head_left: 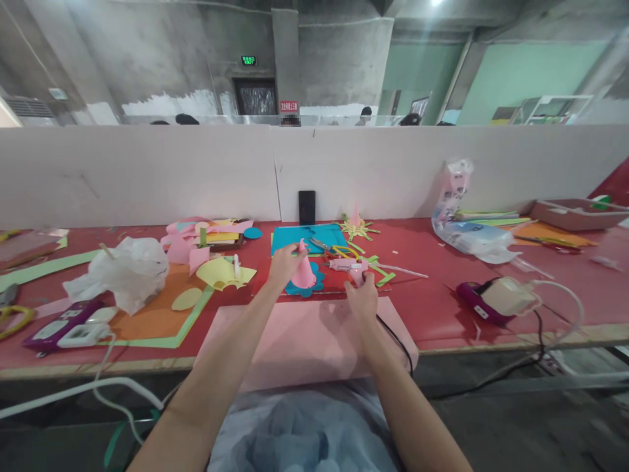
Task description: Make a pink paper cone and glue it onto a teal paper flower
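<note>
With its fingers closed near the tip, my left hand (287,265) holds a pink paper cone (304,272). Under the cone lies a blue scalloped paper flower (317,283); whether the two are joined I cannot tell. My right hand (362,295) is wrapped round a pink glue gun (345,265), its nozzle pointing left toward the cone. A clear glue stick (405,271) sticks out of the gun's back end. Behind my hands, scissors with yellow handles (346,252) rest by blue paper sheets (289,237). A second pink cone (354,215) stands on yellow-green fringed paper (358,229).
On the left are pink and yellow paper scraps (181,246), a crumpled white plastic bag (130,269) and a purple power strip (63,328). To the right, another power strip (479,305) and a clear plastic package (472,233) lie on the red table. A white partition (196,170) closes off the back.
</note>
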{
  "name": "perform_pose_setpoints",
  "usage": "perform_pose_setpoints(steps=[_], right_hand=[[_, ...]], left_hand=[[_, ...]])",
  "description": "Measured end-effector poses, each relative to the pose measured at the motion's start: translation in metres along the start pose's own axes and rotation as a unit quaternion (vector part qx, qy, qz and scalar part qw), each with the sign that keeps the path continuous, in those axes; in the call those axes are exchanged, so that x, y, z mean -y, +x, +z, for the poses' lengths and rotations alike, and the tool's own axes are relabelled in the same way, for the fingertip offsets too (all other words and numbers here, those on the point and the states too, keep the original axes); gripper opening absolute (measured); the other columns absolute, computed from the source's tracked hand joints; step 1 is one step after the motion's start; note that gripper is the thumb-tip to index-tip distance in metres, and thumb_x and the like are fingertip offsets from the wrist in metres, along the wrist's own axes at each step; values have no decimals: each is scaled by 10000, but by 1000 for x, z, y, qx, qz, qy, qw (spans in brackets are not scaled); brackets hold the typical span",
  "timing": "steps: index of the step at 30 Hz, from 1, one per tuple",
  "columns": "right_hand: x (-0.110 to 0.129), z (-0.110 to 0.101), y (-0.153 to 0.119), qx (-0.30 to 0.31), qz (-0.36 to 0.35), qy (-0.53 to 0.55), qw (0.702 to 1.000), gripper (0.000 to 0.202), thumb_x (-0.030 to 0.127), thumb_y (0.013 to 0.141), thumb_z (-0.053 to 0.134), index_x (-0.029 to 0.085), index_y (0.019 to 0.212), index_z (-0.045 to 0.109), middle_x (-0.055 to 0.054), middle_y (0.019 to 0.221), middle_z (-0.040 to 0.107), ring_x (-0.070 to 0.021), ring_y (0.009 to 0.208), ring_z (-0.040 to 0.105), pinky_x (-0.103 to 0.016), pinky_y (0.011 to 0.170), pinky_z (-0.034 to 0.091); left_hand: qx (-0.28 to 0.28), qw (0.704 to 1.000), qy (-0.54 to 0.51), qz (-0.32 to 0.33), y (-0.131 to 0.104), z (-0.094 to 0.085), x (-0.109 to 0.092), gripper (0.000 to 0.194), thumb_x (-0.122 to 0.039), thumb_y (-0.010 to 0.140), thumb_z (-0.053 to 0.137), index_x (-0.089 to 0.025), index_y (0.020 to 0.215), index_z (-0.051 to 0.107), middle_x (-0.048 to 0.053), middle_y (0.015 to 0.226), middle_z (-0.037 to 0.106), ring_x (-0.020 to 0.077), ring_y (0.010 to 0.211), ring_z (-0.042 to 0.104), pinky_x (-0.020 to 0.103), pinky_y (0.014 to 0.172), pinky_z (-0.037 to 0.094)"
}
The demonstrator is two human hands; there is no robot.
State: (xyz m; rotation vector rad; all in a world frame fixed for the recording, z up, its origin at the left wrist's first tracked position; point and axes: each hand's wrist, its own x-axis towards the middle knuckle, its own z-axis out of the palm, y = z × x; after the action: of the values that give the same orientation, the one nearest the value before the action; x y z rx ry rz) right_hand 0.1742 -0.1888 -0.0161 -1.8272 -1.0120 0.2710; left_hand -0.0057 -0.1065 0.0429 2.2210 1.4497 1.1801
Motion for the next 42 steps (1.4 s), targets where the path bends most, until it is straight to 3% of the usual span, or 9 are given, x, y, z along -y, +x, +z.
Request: perform_pose_setpoints(steps=[9,13,17,20,25,27,29,34,42], right_hand=[[-1,2,0,-5,-5,18,1000,468,367,657,523,187,1085,459,-85,998,601,-241,870,569,-295,684,401],[-2,3,1,-9,1,26,1000,471,373,650,522,182,1077,467,-86,977,608,-241,842,571,-299,674,400],[-4,4,3,-14,-1,23,1000,475,372,647,527,182,1078,467,-93,998,600,-241,865,566,-297,685,400],[-4,4,3,-9,0,23,1000,469,370,642,533,188,1071,469,-85,984,601,-235,847,566,-292,674,402],[-2,2,2,-10,5,20,1000,461,357,645,528,188,1070,470,-82,963,602,-232,839,566,-290,672,400],[-2,2,2,-10,6,20,1000,467,358,646,528,190,1077,464,-82,964,601,-233,847,567,-290,673,400],[-2,2,2,-5,4,16,1000,467,363,646,530,194,1077,461,-81,973,601,-236,863,566,-291,677,399],[-1,3,2,-2,5,2,1000,452,366,641,536,195,1053,465,-84,986,598,-244,888,564,-295,692,395],[-3,4,3,5,9,-1,1000,460,383,639,544,207,1057,462,-67,956,603,-235,848,576,-281,657,396]], left_hand=[[-75,991,-111,-4,10,-23,3,279,-354,806,497,-188,966,654,15,991,678,158,885,613,218,783,450],[-19,989,-142,24,10,-27,0,315,-366,825,463,-166,989,643,52,1064,654,184,950,599,256,820,451],[66,983,-170,34,6,-16,1,320,-377,824,462,-186,1023,625,41,1035,665,190,992,587,272,840,444],[78,978,-191,19,2,-7,3,326,-391,822,461,-194,1038,604,47,1054,655,195,991,590,284,834,451],[-24,980,-192,44,-8,-4,10,367,-362,805,506,-199,1133,518,77,1170,575,188,1057,546,306,895,425],[-108,982,-152,41,-18,-7,17,310,-360,821,480,-190,1075,536,79,1104,587,181,1028,548,313,892,422],[-132,984,-114,38,-31,-10,26,247,-366,826,470,-187,969,562,62,977,609,171,935,570,309,855,435],[74,992,-31,92,-61,-9,42,237,-419,789,519,-204,847,600,32,894,611,172,871,573,290,802,436],[172,968,72,167,-66,3,38,325,-436,743,583,-200,966,592,45,1026,607,202,965,541,309,835,408]])
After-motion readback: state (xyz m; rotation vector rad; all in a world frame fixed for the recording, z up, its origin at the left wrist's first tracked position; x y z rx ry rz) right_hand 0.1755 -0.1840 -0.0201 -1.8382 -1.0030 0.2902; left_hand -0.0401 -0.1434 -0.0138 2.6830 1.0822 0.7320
